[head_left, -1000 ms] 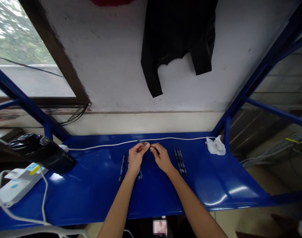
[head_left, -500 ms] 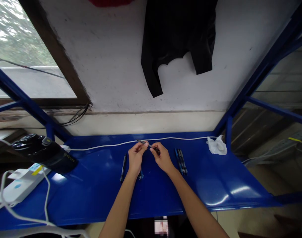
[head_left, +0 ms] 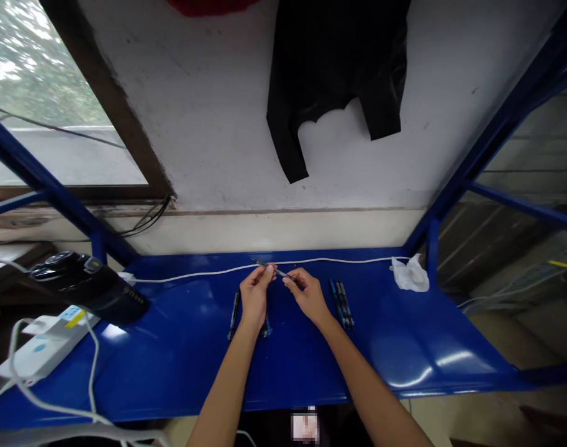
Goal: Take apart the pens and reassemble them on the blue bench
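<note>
My left hand (head_left: 255,297) is closed, thumb and fingers pinching a slim dark pen (head_left: 280,272). The pen's pointed end sticks out past the left fingers, toward the wall. My right hand (head_left: 307,299) pinches the other end of the same pen, its fingers partly hiding that end. Both hands are above the blue table. A dark pen (head_left: 233,315) lies just left of my left wrist, and another pen (head_left: 267,327) shows partly behind that wrist. Right of my right hand, several black and blue pens (head_left: 341,304) lie side by side.
A black bottle-shaped container (head_left: 90,288) lies tilted at the left, by a white power strip (head_left: 45,347) with looping cables. Along the table's back runs a white cable (head_left: 208,272). Crumpled white tissue (head_left: 410,273) sits at the back right. Blue frame posts (head_left: 432,248) flank the table.
The pen's pointed end now reaches farther out beyond my left fingers, and more of its shaft shows between the hands. My whole view has shifted slightly.
</note>
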The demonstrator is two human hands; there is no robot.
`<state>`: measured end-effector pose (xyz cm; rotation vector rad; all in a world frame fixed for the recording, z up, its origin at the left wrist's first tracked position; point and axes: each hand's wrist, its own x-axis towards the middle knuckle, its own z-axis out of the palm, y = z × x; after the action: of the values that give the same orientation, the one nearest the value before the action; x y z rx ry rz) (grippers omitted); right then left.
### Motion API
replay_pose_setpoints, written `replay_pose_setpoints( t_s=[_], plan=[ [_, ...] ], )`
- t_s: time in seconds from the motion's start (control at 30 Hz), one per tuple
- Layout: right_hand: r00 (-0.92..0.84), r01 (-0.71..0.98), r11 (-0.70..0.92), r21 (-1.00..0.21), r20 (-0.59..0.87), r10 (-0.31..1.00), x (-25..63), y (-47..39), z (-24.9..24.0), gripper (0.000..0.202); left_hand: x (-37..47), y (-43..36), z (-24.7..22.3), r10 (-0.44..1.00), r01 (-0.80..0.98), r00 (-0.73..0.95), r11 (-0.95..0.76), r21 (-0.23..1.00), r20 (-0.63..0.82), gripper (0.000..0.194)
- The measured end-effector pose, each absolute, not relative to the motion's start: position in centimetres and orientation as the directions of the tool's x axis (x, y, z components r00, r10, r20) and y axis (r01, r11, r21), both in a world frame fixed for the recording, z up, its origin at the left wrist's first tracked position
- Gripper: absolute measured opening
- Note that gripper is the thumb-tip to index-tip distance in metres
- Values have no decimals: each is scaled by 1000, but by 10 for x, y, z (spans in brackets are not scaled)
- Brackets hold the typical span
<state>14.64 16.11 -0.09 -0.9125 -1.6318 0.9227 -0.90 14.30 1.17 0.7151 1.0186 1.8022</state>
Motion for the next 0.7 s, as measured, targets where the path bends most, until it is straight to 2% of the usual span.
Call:
replay_pose_setpoints(
  t_s=[0.17, 0.3, 0.4, 0.53, 0.7],
  plan=[
    [-255, 73, 366, -928, 338, 906, 146, 160, 1, 35, -9, 144, 14, 927, -511, -374, -228, 829, 25, 35],
    [-174, 29, 344, -939, 334, 926, 144, 163, -5, 37, -10, 143, 15, 914, -521, -406, -251, 816, 22, 34],
    [-162, 31, 355, -934, 346, 924, 146, 164, -4, 32, -10, 143, 15, 909, -528, -418, -254, 811, 13, 35],
    [-229, 53, 351, -935, 331, 916, 147, 163, -1, 39, -11, 142, 16, 914, -533, -405, -249, 808, 15, 36],
    [-156, 54, 357, -932, 346, 925, 145, 162, -1, 35, -11, 142, 18, 909, -547, -416, -263, 795, 14, 32]
  ],
)
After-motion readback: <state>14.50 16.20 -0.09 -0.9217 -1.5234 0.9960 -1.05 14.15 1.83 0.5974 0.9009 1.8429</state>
